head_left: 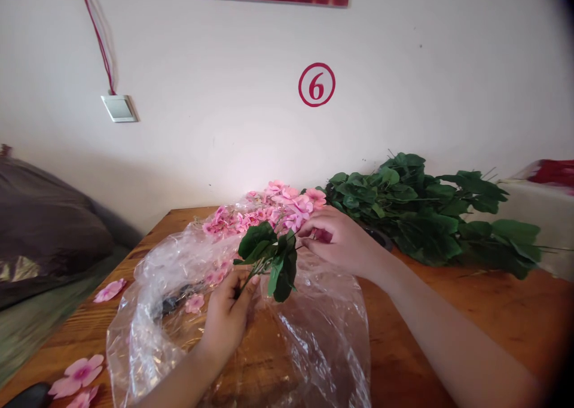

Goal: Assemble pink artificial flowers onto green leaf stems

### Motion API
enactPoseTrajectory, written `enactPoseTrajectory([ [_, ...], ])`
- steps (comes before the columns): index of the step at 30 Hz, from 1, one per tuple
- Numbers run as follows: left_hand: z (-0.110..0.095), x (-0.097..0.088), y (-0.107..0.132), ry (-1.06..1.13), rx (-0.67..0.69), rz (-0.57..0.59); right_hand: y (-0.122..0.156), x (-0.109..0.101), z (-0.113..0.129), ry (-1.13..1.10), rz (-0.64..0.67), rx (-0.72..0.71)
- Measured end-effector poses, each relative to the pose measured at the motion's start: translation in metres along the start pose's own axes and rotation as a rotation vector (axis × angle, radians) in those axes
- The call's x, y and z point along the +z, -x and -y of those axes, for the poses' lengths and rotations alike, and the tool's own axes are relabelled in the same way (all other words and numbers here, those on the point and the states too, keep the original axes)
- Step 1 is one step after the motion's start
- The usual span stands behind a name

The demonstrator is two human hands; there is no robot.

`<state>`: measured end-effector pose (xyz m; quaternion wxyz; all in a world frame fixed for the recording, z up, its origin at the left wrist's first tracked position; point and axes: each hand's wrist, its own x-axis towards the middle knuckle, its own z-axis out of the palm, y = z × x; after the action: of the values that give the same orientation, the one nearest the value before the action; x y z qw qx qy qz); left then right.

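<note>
My left hand point(231, 306) is closed around the stem of a green leaf sprig point(282, 270), held above a clear plastic bag. My right hand point(334, 240) reaches in from the right, its thumb and fingers pinched together just beyond the leaves. A deep pink petal point(323, 235) shows inside its curled fingers; the stem end is partly hidden. Directly behind the fingers lies a heap of pink artificial flowers point(287, 204), partly on the clear plastic bag point(156, 342). A loose pink blossom point(194, 303) lies near my left hand.
A large pile of green artificial leaves point(417, 216) lies at the back right of the wooden table point(412, 318). Loose pink blossoms point(78, 375) lie along the left side, near a dark object point(31, 396). A wall stands behind; a dark sack point(45, 222) sits at left.
</note>
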<state>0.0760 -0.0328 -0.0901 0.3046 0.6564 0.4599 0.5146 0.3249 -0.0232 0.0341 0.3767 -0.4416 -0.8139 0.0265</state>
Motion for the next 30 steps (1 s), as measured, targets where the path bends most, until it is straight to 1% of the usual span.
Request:
enactPoseTrajectory([
  [2, 0.0, 0.0, 0.0, -0.02, 0.008, -0.001, 0.001, -0.007, -0.002, -0.09, 0.087, 0.07],
  [4, 0.0, 0.0, -0.001, -0.03, 0.011, -0.003, 0.002, -0.013, -0.002, -0.155, 0.143, 0.14],
  [6, -0.001, 0.0, -0.001, -0.026, 0.009, 0.001, 0.002, -0.017, -0.002, -0.204, 0.173, 0.195],
  [8, -0.002, 0.0, -0.001, -0.024, 0.003, 0.01, 0.002, -0.019, -0.002, -0.228, 0.182, 0.216],
  [13, -0.005, -0.001, -0.001, -0.045, -0.008, -0.021, 0.0, -0.021, -0.002, -0.193, 0.174, 0.136],
  [17, -0.007, -0.002, -0.001, -0.055, 0.01, -0.013, 0.0, -0.02, 0.001, -0.146, 0.183, 0.118],
  [24, -0.009, -0.001, -0.003, -0.086, 0.01, -0.006, 0.002, -0.009, 0.003, 0.068, 0.128, 0.026],
  [28, -0.006, -0.001, -0.003, -0.117, 0.007, 0.011, 0.001, -0.004, 0.002, 0.117, 0.133, 0.04],
  [30, -0.004, -0.001, -0.002, -0.122, 0.01, 0.026, 0.001, -0.003, 0.003, 0.126, 0.126, 0.085],
])
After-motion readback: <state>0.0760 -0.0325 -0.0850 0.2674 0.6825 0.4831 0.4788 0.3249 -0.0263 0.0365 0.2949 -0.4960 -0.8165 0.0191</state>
